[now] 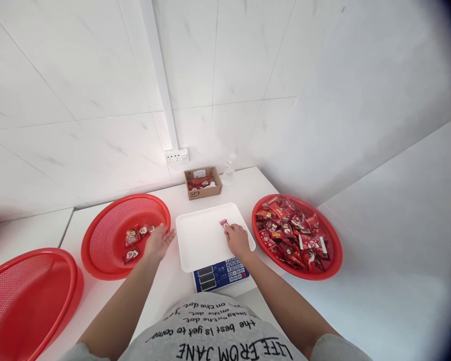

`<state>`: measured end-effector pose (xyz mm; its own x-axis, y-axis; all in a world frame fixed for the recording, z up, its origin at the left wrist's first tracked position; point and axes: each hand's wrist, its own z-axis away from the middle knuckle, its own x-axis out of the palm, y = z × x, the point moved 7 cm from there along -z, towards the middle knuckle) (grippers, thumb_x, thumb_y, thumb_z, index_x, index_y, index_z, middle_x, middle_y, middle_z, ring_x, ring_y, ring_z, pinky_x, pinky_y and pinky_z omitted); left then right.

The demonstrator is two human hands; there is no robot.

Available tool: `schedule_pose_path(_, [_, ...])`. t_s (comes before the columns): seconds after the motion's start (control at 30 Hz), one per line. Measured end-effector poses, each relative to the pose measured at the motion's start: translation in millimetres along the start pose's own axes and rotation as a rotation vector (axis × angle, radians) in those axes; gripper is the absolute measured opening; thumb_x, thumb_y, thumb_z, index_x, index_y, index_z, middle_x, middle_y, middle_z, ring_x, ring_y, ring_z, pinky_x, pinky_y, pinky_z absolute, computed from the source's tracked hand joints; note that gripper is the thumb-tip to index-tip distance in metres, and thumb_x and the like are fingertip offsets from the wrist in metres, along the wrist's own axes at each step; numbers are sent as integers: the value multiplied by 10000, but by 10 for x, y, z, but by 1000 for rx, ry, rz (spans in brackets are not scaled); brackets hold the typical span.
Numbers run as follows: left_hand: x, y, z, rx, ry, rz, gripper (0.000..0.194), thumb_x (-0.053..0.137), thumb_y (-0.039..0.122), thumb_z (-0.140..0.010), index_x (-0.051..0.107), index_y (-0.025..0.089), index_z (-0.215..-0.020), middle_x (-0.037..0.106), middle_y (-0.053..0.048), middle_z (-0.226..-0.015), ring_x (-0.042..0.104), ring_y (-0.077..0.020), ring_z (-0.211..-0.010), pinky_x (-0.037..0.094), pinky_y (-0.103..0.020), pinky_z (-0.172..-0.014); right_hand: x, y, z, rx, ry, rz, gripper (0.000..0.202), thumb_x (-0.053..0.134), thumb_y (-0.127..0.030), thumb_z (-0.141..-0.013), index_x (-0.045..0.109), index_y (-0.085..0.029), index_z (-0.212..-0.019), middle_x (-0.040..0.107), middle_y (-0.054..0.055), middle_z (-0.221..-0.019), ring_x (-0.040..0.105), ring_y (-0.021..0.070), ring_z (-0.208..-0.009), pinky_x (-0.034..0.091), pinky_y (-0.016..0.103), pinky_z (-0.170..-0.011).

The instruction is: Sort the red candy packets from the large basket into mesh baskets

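My right hand (237, 239) is over the right side of the white scale tray (199, 235), its fingers closed on a small red packet (224, 223). My left hand (159, 242) is at the right rim of a red mesh basket (105, 240), fingers apart and holding nothing. Several wrapped packets (132, 254) lie inside that basket. The scale's blue panel (221, 275) shows below the tray. To the right, another red basket (336, 250) is heaped with red snack packets (285, 228).
A cardboard box (204, 192) with red packets stands behind the tray, beside a clear plastic bottle (229, 168). More red baskets (30, 301) are at the lower left. A socket (177, 156) is on the tiled wall behind the table.
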<state>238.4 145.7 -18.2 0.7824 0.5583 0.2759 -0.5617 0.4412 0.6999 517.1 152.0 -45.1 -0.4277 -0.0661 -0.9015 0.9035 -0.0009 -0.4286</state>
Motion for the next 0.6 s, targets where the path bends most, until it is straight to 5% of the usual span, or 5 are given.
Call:
schedule_pose_path(0.2, [581,-614,403,-69,-449,-419,252,618,359,-773,613,169,-939,611,-89,-1009,579,-153,-802,477,-268,-672,-39,-418,225,-131,-24,-577,100,500,-108,-734,543,-187,-778,537,12,-838,520,129,-721,429,260,-687])
schedule_pose_path(0.33, [797,-774,627,-44,-704,-570,269,621,416,-751,624,176,-873,639,-42,-848,561,-120,-743,430,-217,-637,-197,-668,401,-162,-61,-720,73,556,-152,-709,525,-203,-750,527,-22,-773,503,113,-661,420,241,-631])
schedule_pose_path(0.47, [722,-592,465,-55,-553,-404,175,660,304,-737,627,161,-832,644,-18,-788,569,-93,-664,445,-197,-627,-281,-391,421,-51,-44,-735,71,528,-220,-753,542,-209,-822,562,-29,-713,522,120,-638,421,247,-616])
schedule_pose_path(0.53, [586,-357,278,-44,-395,-221,52,642,190,-744,620,143,-739,647,-14,-788,592,-88,-684,468,-185,-654,-359,-29,407,43,64,-693,95,498,-239,-768,546,-205,-842,585,-12,-736,540,133,-665,435,264,-637])
schedule_pose_path(0.6, [338,-80,66,-17,-175,-44,149,553,135,-799,587,143,-654,640,-8,-705,594,-81,-631,487,-174,-622,-481,397,428,148,208,-612,123,483,-243,-766,552,-193,-854,607,25,-822,560,152,-726,452,292,-687])
